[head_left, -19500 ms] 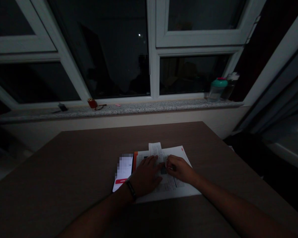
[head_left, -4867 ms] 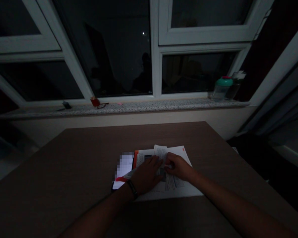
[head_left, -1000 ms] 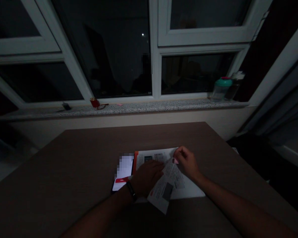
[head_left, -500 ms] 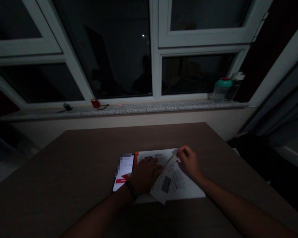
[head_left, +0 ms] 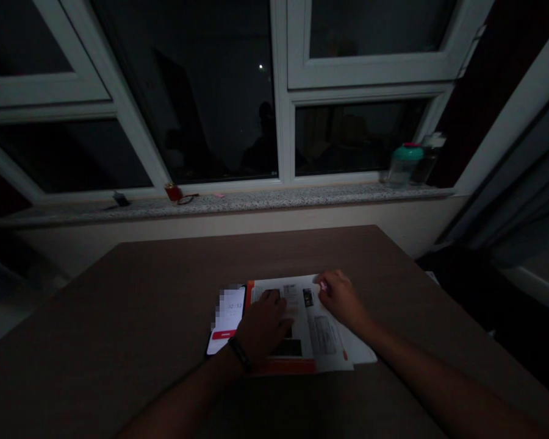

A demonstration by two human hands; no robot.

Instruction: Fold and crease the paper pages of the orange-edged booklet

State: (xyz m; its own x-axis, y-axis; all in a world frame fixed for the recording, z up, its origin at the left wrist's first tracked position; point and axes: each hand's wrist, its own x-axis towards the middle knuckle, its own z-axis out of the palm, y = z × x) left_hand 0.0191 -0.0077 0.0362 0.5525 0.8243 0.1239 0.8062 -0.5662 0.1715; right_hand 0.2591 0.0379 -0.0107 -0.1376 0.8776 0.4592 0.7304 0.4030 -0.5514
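Left hand point(head_left: 261, 329), what's new?
Nothing: flat and open on the orange-edged booklet point(head_left: 283, 367), just right of the lit phone point(head_left: 226, 323).
Right hand point(head_left: 341, 299)?
Pinching a pink tab point(head_left: 323, 285); the printed sheet point(head_left: 322, 335), lifted a moment ago, now lies flat on the booklet.

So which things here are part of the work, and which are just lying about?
In use: left hand on the printed sheets and orange-edged booklet; right hand pinching a small pink tab.

Lying about: smartphone, teal-lidded bottle, red object, glasses.
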